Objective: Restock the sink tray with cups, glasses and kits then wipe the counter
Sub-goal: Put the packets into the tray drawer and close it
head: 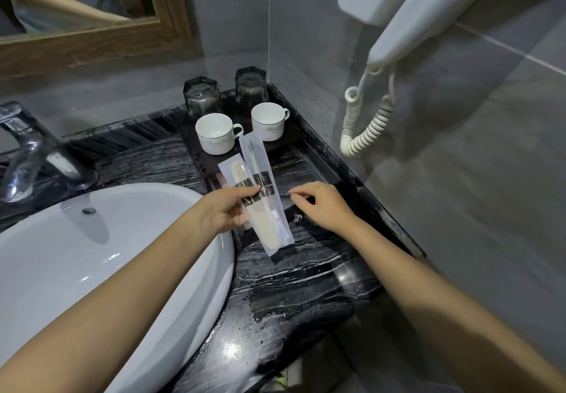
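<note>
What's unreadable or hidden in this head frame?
- Cup lettering: too small.
- Kit packets: labels blurred, lower ends partly behind left hand.
- Tray front edge: covered by packets.
- Faucet: blurred, cut by left edge.
- Right hand: fingertip contact unclear.

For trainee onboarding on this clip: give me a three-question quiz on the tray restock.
1. True or false: both glasses stand mouth down on the tray.
2. How many white cups are on the tray?
3. Which hand holds the packaged kits? A) left hand B) right hand C) neither

Key: 1 true; 2 two; 3 A. The right hand holds nothing, fingers loosely curled beside the kits.
</note>
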Demonstrator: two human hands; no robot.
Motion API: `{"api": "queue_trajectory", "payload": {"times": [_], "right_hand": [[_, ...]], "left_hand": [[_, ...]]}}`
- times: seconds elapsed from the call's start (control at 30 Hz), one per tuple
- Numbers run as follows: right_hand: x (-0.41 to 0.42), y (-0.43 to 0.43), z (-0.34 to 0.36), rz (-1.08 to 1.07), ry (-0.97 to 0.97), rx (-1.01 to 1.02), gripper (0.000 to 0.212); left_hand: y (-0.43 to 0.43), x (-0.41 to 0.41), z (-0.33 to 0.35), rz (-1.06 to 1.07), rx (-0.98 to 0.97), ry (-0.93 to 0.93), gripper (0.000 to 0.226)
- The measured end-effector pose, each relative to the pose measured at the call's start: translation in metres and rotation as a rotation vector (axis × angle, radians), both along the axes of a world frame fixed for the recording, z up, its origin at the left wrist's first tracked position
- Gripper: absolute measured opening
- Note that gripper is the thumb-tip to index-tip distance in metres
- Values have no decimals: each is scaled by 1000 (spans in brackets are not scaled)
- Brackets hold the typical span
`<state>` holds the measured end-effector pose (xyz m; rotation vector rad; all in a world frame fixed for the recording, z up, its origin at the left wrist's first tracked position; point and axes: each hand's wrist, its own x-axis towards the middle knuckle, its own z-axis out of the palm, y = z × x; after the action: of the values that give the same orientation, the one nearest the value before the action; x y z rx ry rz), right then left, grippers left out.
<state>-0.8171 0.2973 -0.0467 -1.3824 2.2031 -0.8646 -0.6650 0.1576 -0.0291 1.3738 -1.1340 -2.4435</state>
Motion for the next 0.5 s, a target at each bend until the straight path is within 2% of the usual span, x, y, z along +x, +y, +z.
{"api": "queue_trajectory", "payload": {"times": [0.1, 0.23, 0.43, 0.5], "right_hand": [[16, -10, 10, -146, -264, -105, 26], [24, -20, 14, -194, -424, -79, 22], [20, -31, 25, -243, -499, -74, 5], [18, -34, 28, -249, -537, -60, 13]], "left_hand": [[4, -4, 1, 47, 37, 42, 6], [4, -10, 5, 113, 43, 97, 7], [-3, -8, 3, 144, 56, 119, 6], [-6, -5, 4, 158, 67, 134, 7]]}}
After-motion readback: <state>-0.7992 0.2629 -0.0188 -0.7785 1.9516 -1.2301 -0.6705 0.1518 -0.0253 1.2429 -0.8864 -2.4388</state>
